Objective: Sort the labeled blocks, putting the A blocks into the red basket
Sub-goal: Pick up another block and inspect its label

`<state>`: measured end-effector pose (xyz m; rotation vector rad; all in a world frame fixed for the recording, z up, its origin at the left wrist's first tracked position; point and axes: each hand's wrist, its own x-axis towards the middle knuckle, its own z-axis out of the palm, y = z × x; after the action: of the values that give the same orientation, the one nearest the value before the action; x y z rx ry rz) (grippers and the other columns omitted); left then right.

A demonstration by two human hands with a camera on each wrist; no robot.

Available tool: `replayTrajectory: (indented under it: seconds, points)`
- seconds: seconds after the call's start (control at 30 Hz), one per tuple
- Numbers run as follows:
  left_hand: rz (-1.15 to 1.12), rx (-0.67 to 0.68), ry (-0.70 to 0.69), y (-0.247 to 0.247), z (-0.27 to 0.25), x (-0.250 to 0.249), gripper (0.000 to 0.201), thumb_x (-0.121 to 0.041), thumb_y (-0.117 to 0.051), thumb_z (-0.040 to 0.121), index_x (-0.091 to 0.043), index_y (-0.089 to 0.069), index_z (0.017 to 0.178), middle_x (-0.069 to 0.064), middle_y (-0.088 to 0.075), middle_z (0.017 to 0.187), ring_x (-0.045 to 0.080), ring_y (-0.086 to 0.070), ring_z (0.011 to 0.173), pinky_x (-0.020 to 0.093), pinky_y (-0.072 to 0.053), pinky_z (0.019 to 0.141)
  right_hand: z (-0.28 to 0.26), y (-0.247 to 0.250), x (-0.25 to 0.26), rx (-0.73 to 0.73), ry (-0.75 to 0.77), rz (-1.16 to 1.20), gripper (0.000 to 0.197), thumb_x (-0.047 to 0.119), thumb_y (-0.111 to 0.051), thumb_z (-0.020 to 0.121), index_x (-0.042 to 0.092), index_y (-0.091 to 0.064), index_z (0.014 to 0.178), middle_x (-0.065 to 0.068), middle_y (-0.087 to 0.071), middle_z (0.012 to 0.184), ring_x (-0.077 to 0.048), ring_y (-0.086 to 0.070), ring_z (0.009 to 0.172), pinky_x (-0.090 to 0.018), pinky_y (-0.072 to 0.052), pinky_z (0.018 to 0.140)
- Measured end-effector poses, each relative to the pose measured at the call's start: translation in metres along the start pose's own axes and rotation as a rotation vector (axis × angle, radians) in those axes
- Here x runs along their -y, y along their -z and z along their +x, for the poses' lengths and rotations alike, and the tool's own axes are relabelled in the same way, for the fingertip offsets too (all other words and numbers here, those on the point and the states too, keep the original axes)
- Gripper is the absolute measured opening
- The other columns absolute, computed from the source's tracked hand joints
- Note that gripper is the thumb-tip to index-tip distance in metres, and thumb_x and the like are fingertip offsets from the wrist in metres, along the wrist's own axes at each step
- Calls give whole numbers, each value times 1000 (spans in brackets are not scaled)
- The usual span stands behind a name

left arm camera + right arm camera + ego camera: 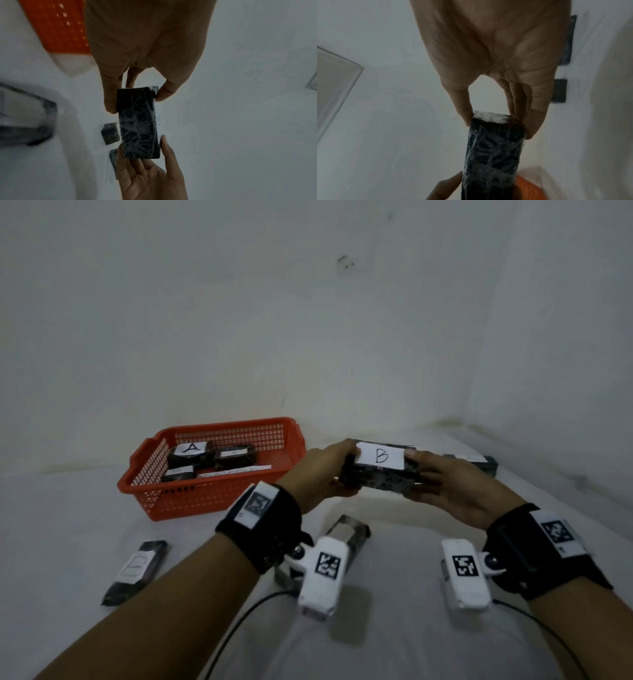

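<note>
A black wrapped block with a white label B hangs above the white surface, held at both ends. My left hand pinches its left end between thumb and fingers, and my right hand pinches its right end. In the left wrist view the block runs from my left hand to the right hand. The right wrist view shows the block gripped by my right hand. The red basket stands to the left, holding a block labeled A and other black blocks.
Another B block lies at the near left. A block lies under my left wrist, partly hidden by the wrist camera. More black blocks lie far right by the wall. Cables trail along the near surface.
</note>
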<state>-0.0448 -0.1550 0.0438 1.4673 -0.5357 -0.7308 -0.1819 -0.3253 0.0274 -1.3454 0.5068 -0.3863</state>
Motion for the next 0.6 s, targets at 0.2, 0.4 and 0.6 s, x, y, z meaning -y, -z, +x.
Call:
replayTrajectory:
  seconds: [0.2, 0.4, 0.6]
  points:
    - [155, 22, 83, -58, 52, -2, 17, -23, -54, 92, -8, -60, 98, 11, -56, 89, 33, -58, 84, 38, -51, 76, 33, 59, 11, -96, -56, -76, 32, 28, -70, 98, 9, -71, 123, -12, -70, 110, -23, -69, 89, -39, -58, 88]
    - [346, 48, 168, -89, 96, 24, 25, -21, -47, 100, -7, -62, 115, 28, -61, 127, 45, -64, 115, 53, -56, 98, 62, 88, -4, -154, -146, -158, 19, 25, -68, 99, 11, -68, 112, -10, -69, 102, -23, -65, 84, -35, -56, 75]
    - [412, 14, 226, -103, 141, 49, 47, -25, -55, 91, 1, -61, 130, 26, -60, 136, 41, -61, 122, 54, -53, 104, 88, 107, -23, -223, -175, -261, 13, 24, -71, 97, 12, -69, 99, -10, -70, 98, -27, -66, 87, -36, -53, 68]
